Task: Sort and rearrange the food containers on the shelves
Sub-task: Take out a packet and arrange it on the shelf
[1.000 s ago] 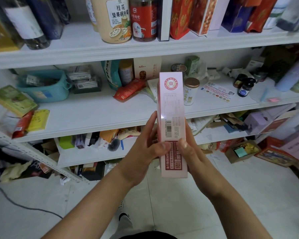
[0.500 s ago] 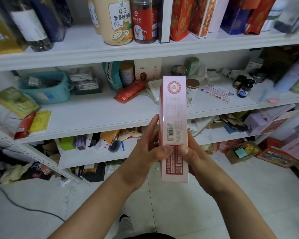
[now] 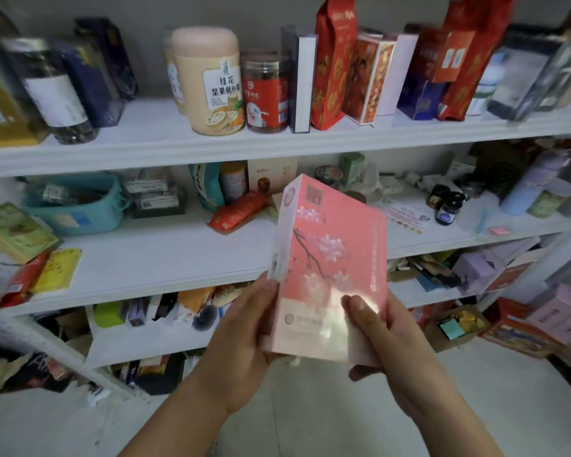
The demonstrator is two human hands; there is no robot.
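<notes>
A tall pink box (image 3: 330, 258) with a blossom branch printed on its broad face is held upright in front of the white shelves. My left hand (image 3: 244, 338) grips its lower left edge, and my right hand (image 3: 376, 334) holds the lower right side with the thumb on the front face. Its narrow barcode side faces left. On the top shelf (image 3: 165, 150) stand a beige canister (image 3: 208, 80), a red jar (image 3: 266, 94), a dark bottle (image 3: 53, 94) and several red and blue boxes (image 3: 370, 77).
The middle shelf (image 3: 152, 258) carries a teal basket (image 3: 76, 206), green and yellow packets (image 3: 17, 232), a red pouch (image 3: 238, 212), small dark jars (image 3: 445, 206) and a lilac bottle (image 3: 528, 189). Lower shelves hold cluttered packaging; boxes (image 3: 515, 334) sit on the floor at right.
The pink box has been turned so that its broad blossom face shows instead of the narrow barcode side. The view has tilted up, showing more of the top shelf.
</notes>
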